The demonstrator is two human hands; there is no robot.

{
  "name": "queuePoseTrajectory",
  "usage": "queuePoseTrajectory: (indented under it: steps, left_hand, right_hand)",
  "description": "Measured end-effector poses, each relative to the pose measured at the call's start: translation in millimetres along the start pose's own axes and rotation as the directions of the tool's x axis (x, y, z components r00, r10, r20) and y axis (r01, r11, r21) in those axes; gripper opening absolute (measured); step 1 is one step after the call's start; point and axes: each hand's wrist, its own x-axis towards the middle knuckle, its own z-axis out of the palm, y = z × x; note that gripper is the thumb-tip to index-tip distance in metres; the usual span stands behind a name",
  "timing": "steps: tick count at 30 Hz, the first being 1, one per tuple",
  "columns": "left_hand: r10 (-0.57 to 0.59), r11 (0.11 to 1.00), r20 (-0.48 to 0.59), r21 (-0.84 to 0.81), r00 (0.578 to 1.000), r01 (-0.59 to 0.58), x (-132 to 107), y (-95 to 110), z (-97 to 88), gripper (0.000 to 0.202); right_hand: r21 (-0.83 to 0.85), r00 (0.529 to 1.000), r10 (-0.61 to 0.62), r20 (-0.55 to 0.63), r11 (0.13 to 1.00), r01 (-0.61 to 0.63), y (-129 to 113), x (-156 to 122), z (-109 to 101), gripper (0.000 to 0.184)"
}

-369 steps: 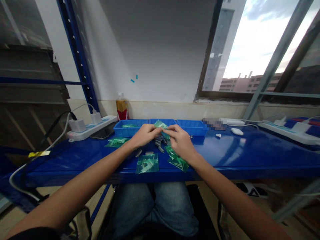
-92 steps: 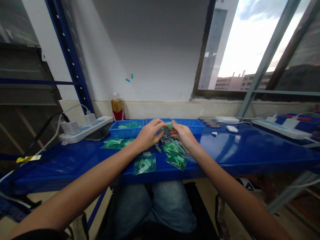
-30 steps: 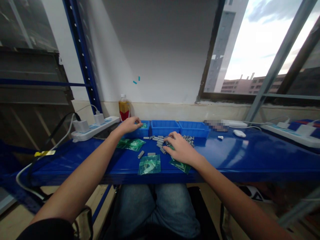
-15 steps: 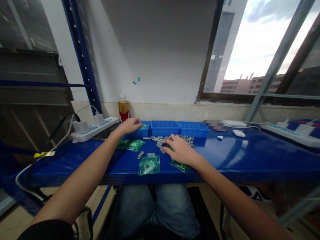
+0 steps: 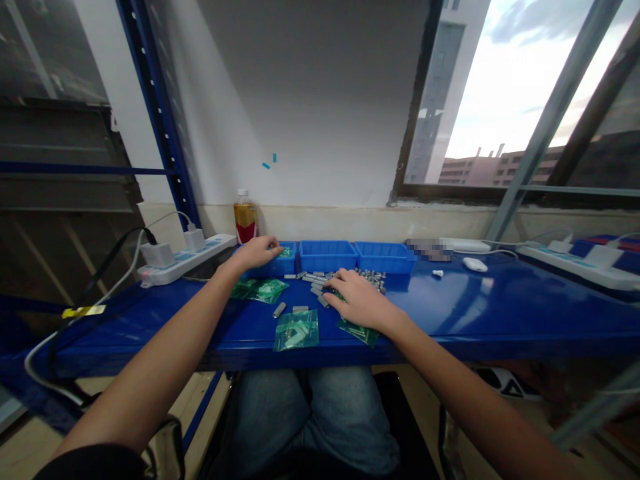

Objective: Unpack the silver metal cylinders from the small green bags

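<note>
Our bare left hand (image 5: 260, 251) and bare right hand (image 5: 357, 299), earlier joined at a green plastic packet, have parted: left to the left blue plastic bin (image 5: 273, 268), right over silvery metal cylinders (image 5: 315, 277).

Counter (image 5: 475, 307) dk blue; bins (image 5: 385, 267), 12 o'clock, brighter blue; bags (image 5: 297, 331) see-thru green; metal pcs (image 5: 279, 309) silver-gray. Bottle (image 5: 245, 215), 11 o'clock: amber w/ red label (image 5: 245, 233), white cap (image 5: 243, 192). Strip (image 5: 183, 262), 10 o'clock: white w/ lt-blue patches. Tag (image 5: 83, 311) yellow + white; jeans (image 5: 345, 413) faded blue; sleeve (image 5: 93, 461) blk.
</note>
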Motion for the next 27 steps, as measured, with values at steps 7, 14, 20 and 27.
queuePoseTrajectory:
  steps: [7,14,20,27]
  left_hand:
    - [0.000,1.000,-0.013,-0.008,1.000,0.000,-0.9,0.7,-0.4,0.036]
    - [-0.012,1.000,-0.018,-0.021,1.000,0.011,-0.5,1.7,-0.7,0.034]
    - [-0.004,1.000,-0.014,0.000,1.000,0.004,-0.5,1.0,-0.6,0.034]
    - [-0.010,1.000,-0.004,0.002,1.000,0.010,-0.6,2.2,-0.5,0.034]
  right_hand:
    - [-0.010,1.000,-0.002,0.012,1.000,0.002,-0.6,0.2,-0.6,0.037]
    - [-0.009,1.000,-0.004,0.012,1.000,0.004,0.0,0.1,-0.1,0.036]
    - [0.114,0.993,-0.046,-0.109,0.992,0.058,-1.1,0.7,-4.5,0.030]
    - [0.252,0.914,-0.386,-0.121,0.879,0.405,-23.9,-9.7,-19.8,0.045]
